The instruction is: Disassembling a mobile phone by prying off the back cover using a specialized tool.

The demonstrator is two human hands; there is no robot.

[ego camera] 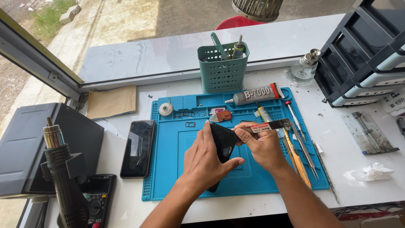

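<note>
A grey glue tube [255,95] with a dark cap end and a red-and-black printed label lies slantwise along the far edge of the blue work mat [177,169], just in front of the teal plastic holder [222,71] that stands upright with tools in it. Near it sit a small round white spool [166,109] at the mat's far left corner and a small orange piece [224,115] beside a pink-edged tag. To the right, off the mat, a clear glass bottle [302,71] stands next to dark stacked drawers [367,50]. The left hand [204,162] comes in from below with fingers curled, gripping a black phone [222,145] that is held tilted on edge over the middle of the mat. The right hand [263,143] is closed around a thin flat metal opening tool [270,125] with a white-and-red label, its tip touching the phone's upper edge. Tweezers and screwdrivers [300,147] lie on the mat just beside the right wrist. A second phone [138,147] lies flat on the white table, left of the mat.
</note>
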